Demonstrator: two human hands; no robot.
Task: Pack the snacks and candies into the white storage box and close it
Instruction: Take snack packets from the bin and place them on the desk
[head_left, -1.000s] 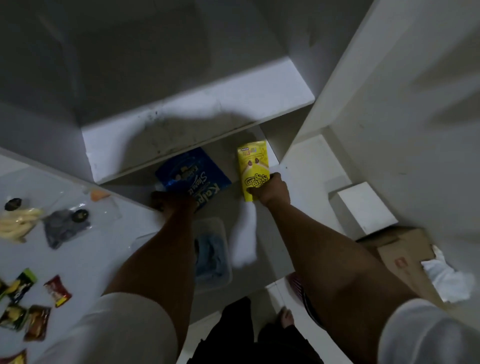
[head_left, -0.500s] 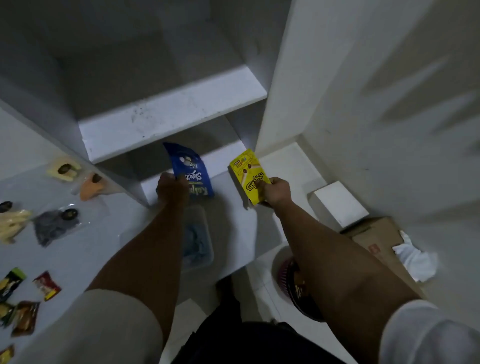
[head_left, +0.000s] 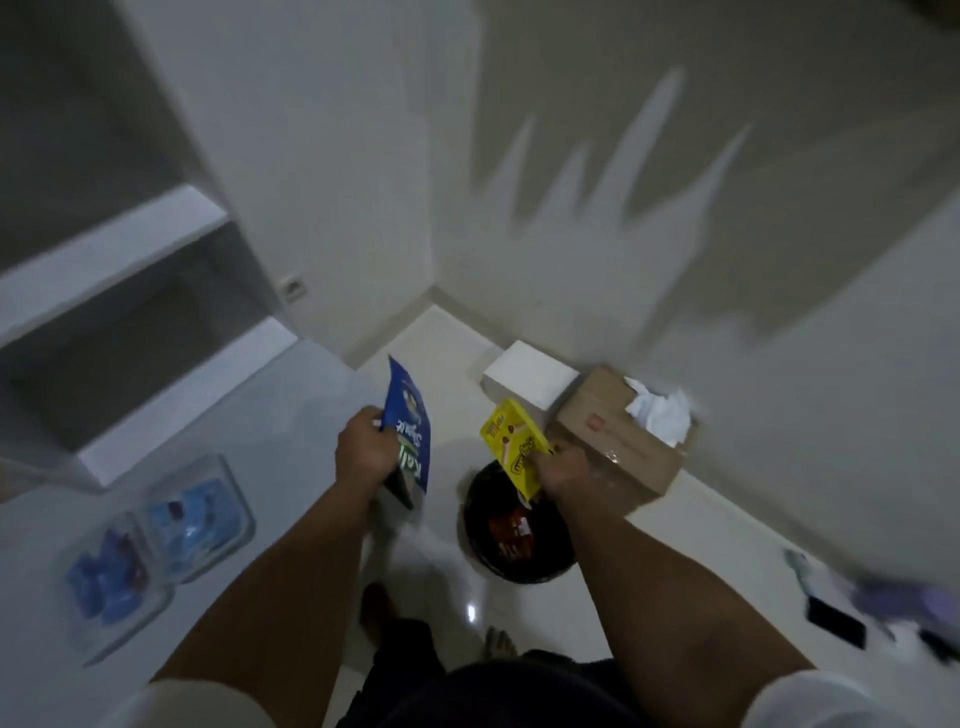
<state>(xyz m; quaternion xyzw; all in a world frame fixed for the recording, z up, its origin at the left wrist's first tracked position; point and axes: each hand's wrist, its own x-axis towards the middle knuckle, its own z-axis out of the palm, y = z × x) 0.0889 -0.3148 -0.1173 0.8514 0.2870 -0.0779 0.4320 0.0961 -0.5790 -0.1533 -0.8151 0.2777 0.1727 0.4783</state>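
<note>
1. Clear plastic containers (head_left: 156, 540) with blue contents sat at the left on the white counter (head_left: 291, 447), below the open shelving (head_left: 119, 270).
2. Left hand (head_left: 363, 457) was clenched on the lower part of the blue snack pouch (head_left: 408, 431), holding it upright and edge-on above the counter's right edge. The grip looked firm, though the fingers behind the pouch were hidden.
3. A black round basket (head_left: 514, 525) stood on the floor between the two forearms, with packets showing inside it.
4. Right hand (head_left: 563, 467) grasped the yellow snack box (head_left: 517, 447) by its near end, with the box tilted above the basket rim.
5. A white box (head_left: 530, 376) rested on the floor against the wall, touching the brown cardboard carton (head_left: 618, 431) to its right. Whether this was the white storage box could not be confirmed, and whether it stood open could not be told.
6. Crumpled white paper (head_left: 660, 413) lay in the carton's open top.
7. Dark flat items (head_left: 836, 626) lay at the far right, too blurred to identify.
8. Hazards, as judged from this position:
   - Each item was held at one end only, so a fast swing could let it slip and fall to the floor or into the basket.
   - Low light and motion blur could cause a misjudged placement.
   - With both hands full, opening a lid would first require setting something down.
</note>
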